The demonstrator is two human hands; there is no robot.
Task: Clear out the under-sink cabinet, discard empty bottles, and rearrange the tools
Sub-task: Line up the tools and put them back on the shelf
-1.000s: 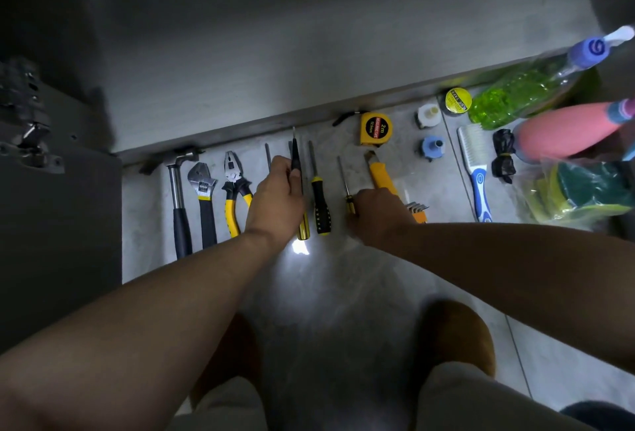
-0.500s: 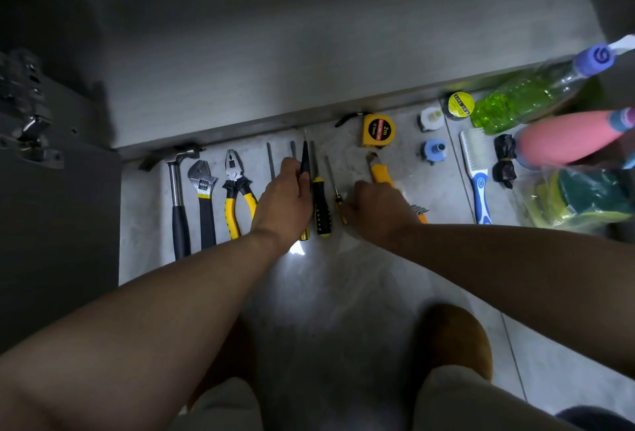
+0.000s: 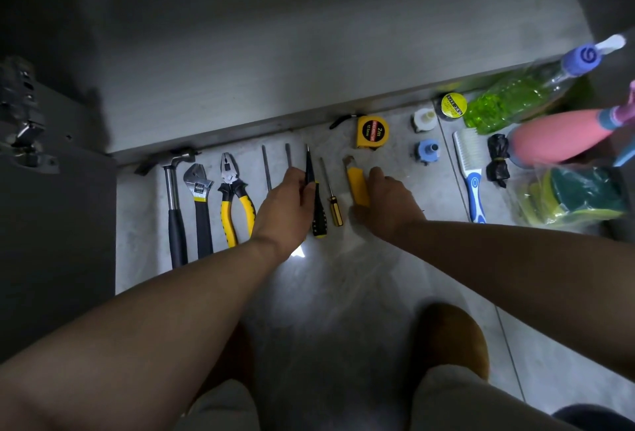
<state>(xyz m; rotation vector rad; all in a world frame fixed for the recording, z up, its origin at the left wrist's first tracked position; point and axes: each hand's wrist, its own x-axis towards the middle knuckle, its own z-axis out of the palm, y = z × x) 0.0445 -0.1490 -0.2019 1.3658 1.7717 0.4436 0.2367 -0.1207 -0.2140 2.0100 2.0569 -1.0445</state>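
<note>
**Two hands among tools lined up on the floor by a cabinet**

Head-cam view looking down, dim light. A yellow tape measure lies on the grey floor, close against the base of the cabinet.

Left of the tape measure & a bit nearer the person, tools lie side by side w/ handles toward the person. Farthest from it is a hammer, then a wrench, then pliers w/ yellow grips. Next come two bare metal shafts, their handles hidden under the L hand.

The L hand, knuckles up, pinches a black screwdriver btwn thumb & fingertips at about its middle. The tip points at the cabinet. A black-yellow grip shows just beside the hand; unclear if it's part of the same tool. One step closer to the tape measure lies a small screwdriver w/ an amber handle, no hand on it.

Straight toward the person from the tape measure lies a yellow knife. The R hand covers its near end, forefinger along its right side. Can't tell if the hand grips or only touches.

Right of the tape measure are a white cap, a blue cap, a tape roll, a brush, a black bundle, a green bottle, a pink bottle & bagged sponges.

A brown slipper shows well back from the tape measure, near the bottom edge.
</note>
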